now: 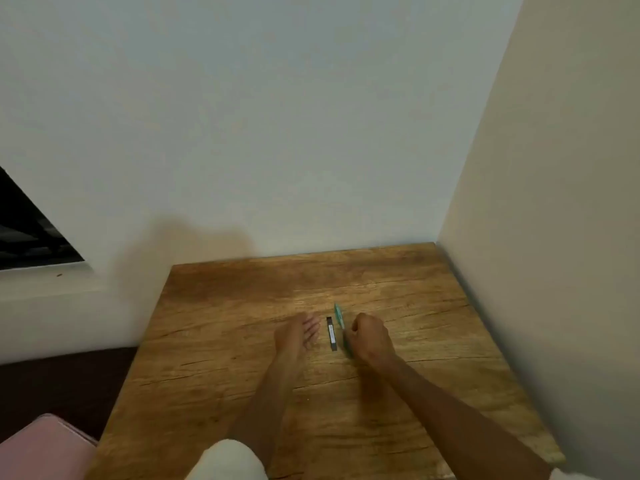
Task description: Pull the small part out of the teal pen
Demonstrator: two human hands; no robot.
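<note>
Fingers of the right hand are curled around a thin green strip held on edge above the table. A small dark stick is laid flat between the hands — just beside the left hand, whose fingers are kept straight and together, resting on the wood.

My wooden table: warm brown top with dark grain lines and cracks, set into the wall corner. On it: one slim black strip with a pale label, lying flat; just right of it, a thin green piece, tilted on edge under my right hand; my left hand resting beside the strip.
</note>
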